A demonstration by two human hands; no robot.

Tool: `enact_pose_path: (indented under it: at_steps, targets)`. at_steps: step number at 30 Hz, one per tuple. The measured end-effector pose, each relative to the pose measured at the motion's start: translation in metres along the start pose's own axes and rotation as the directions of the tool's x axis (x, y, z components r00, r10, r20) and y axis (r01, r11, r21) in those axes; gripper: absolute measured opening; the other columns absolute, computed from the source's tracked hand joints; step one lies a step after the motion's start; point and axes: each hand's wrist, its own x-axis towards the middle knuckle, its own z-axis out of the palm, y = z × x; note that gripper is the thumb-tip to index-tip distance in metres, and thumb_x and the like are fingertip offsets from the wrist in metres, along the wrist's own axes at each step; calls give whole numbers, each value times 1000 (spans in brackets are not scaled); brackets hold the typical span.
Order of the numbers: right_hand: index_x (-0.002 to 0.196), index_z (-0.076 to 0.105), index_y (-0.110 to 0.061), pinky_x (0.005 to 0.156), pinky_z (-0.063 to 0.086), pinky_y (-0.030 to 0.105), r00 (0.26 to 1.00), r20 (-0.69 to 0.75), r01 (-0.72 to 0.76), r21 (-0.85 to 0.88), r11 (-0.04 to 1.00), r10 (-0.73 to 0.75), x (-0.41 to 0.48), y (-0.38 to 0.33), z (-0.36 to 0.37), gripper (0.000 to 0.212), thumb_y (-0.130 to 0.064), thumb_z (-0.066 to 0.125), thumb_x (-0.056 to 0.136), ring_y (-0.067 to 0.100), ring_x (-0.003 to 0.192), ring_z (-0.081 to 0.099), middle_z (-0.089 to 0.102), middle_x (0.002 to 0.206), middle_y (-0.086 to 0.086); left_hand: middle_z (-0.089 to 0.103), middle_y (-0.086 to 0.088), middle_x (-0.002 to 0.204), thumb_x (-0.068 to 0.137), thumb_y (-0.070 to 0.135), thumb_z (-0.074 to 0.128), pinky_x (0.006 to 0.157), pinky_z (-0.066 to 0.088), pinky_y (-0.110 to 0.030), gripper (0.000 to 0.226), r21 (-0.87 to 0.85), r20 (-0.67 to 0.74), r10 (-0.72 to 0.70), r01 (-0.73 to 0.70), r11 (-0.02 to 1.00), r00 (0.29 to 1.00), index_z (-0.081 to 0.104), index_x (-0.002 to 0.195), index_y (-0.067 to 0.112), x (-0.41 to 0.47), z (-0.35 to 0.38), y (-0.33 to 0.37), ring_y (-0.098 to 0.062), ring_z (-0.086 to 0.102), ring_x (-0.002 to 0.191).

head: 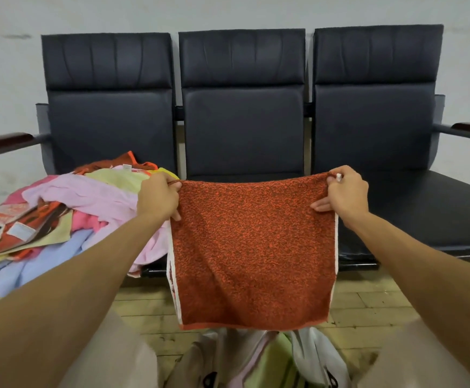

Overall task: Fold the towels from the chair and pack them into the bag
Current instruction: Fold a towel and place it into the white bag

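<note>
The hanging orange towel (252,247) hides the middle seat cushion of the chair (242,121) and the top of the bag (316,357), which the bottom edge also cuts off. The towel pile (60,208) runs past the left edge, partly behind the left forearm (94,261). Its white label (21,230) is too small to read.

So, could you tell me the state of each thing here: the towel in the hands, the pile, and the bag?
orange towel: held up by its two top corners, hanging spread out.
left hand: pinches the towel's top left corner.
right hand: pinches the top right corner.
pile of towels: unfolded heap on the left end of the chair.
bag: open on the floor, towels inside.
</note>
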Motion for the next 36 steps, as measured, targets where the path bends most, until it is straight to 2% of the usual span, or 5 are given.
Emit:
enact_pose_path:
  at_steps: [11, 17, 20, 31, 36]
  targets:
    - [93, 57, -22, 82, 57, 45, 978, -180, -88, 84, 993, 102, 71, 6, 43, 16, -18, 43, 100, 24, 79, 70, 68, 89, 10, 70, -11, 89, 94, 24, 59, 80, 55, -40, 19, 68, 52, 91, -95, 993, 994, 70, 100, 10, 79, 40, 13, -29, 68, 83]
    - [100, 60, -21, 90, 53, 45, 993, -9, -122, -32, 992, 121, 89, 17, 63, 17, -19, 43, 98, 27, 95, 66, 66, 104, 12, 64, -14, 102, 97, 14, 54, 63, 61, -31, 12, -370, 250, -284, 363, 855, 926, 57, 106, 7, 98, 70, 11, -28, 71, 69]
    - [103, 61, -17, 87, 53, 40, 995, 32, -98, -48, 994, 99, 97, 24, 67, 19, -17, 42, 99, 23, 95, 65, 67, 101, 9, 66, -8, 96, 97, 15, 55, 84, 56, -37, 7, -342, 170, -205, 253, 905, 964, 61, 97, 11, 106, 86, 3, -24, 68, 87]
    - [103, 64, -10, 89, 56, 39, 949, 292, -120, -12, 993, 119, 82, 54, 59, 20, -6, 45, 99, 22, 90, 70, 68, 102, 14, 60, -1, 90, 95, 21, 58, 76, 36, -26, 16, -38, 188, -4, 12, 999, 982, 67, 97, 8, 71, 97, -27, -14, 53, 87]
    - [89, 67, -16, 91, 55, 37, 949, 298, -96, -52, 994, 107, 64, 51, 31, 23, -4, 49, 96, 21, 93, 68, 69, 99, 12, 64, 0, 88, 93, 17, 59, 79, 41, -27, 11, -187, 202, 28, 10, 982, 979, 68, 93, 10, 50, 69, -35, -16, 57, 88]
